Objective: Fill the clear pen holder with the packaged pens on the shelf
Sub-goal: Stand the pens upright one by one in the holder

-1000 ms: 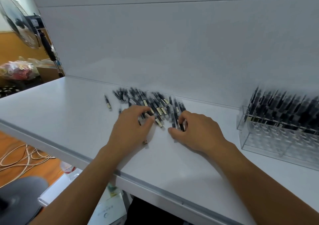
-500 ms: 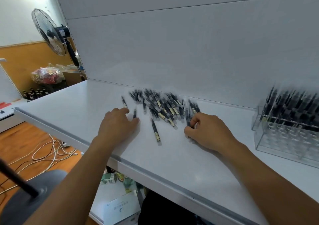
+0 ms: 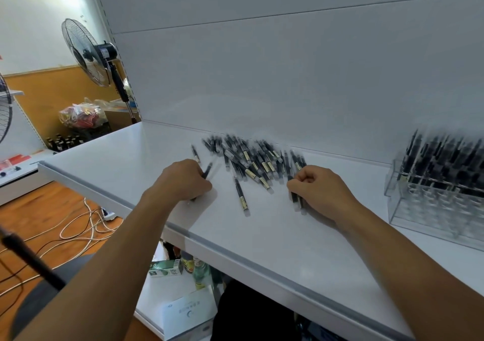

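Fingers [image 3: 202, 183] of the left hand [image 3: 183, 181] are curled tight round a slim black packaged pen [image 3: 208, 169], whose upper end pokes out past the knuckles and slants toward the wall; the hand sits low over the flat white shelf [image 3: 262, 236], near its front edge. On my feed the right hand [image 3: 322, 191] is clenched too, its fingers [image 3: 301, 179] bent over a small bundle of black wrapped pens [image 3: 295, 196] whose lower ends stick out below the hand and lie on the shelf; how many are in that bundle I cannot tell. Between and behind the two hands lies the loose heap of black packaged pens [image 3: 251, 157] with yellowish labels, spread flat close to the pale grey back panel [image 3: 288, 78]; one stray labelled pen [image 3: 241, 194] lies apart in front of the heap, between the hands; a second stray pen [image 3: 195, 153] lies just beyond the left knuckles. The clear acrylic pen holder [image 3: 429, 209] stands at the right end of the shelf, well apart from the right hand; many upright black pens [image 3: 445, 157] fill its upper part, blurred in my view. Off the left end I see a black standing fan [image 3: 86, 52]; pale cables [image 3: 78, 223] trail over the wooden floor [image 3: 39, 209]; a green carton [image 3: 165, 268] sits on a lower shelf [image 3: 167, 296] beneath the left forearm.
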